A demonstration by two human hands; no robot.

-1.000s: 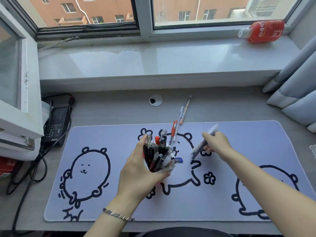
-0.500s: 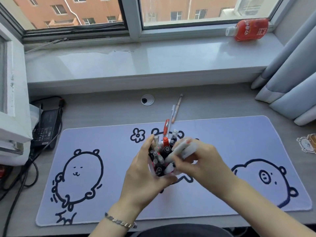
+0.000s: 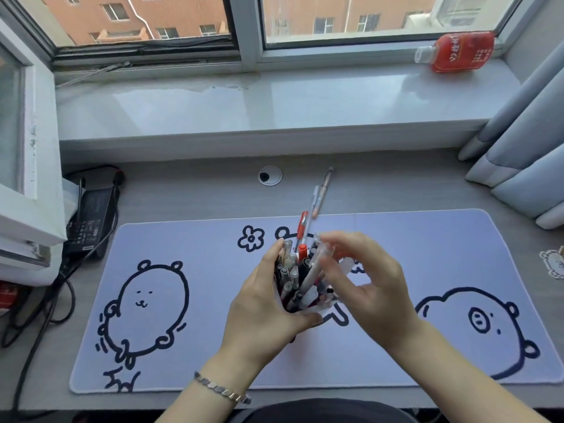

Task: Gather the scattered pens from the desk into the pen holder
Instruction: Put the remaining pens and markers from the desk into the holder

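Note:
My left hand [image 3: 262, 312] is wrapped around the pen holder [image 3: 322, 306] at the middle of the lilac desk mat [image 3: 189, 245]; the hand hides most of the holder. Several pens [image 3: 290, 276] stand packed in it, among them a long white pen [image 3: 312, 270] leaning toward the right. My right hand [image 3: 372, 288] hovers just right of the holder, blurred, fingers spread, with its fingertips near the top of the white pen. Behind the holder lie three loose pens: a red one [image 3: 302, 223], a thin white one [image 3: 313, 203] and a pinkish one [image 3: 324, 190].
A black power adapter [image 3: 90, 221] with cables lies at the desk's left. A round cable grommet [image 3: 269, 176] sits in the desk behind the mat. A red bottle [image 3: 457, 53] lies on the windowsill, and grey curtains [image 3: 525, 166] hang at the right.
My right hand carried the white pen from the mat to the holder, put it in among the others and spread its fingers. My left hand has kept its hold on the holder.

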